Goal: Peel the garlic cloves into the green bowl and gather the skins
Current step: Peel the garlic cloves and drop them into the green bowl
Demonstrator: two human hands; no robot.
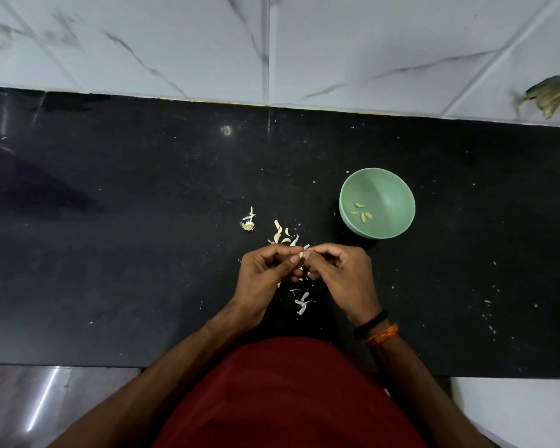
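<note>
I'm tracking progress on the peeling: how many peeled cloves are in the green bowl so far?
4, lying close together on the floor of the green bowl, left of its centre: one farthest back, one at the left, two side by side in front. None seems hidden.

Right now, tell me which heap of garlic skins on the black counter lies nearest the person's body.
The small white skin heap below the two hands, between the wrists; the other skins lie beyond the fingertips, toward the wall.
</note>
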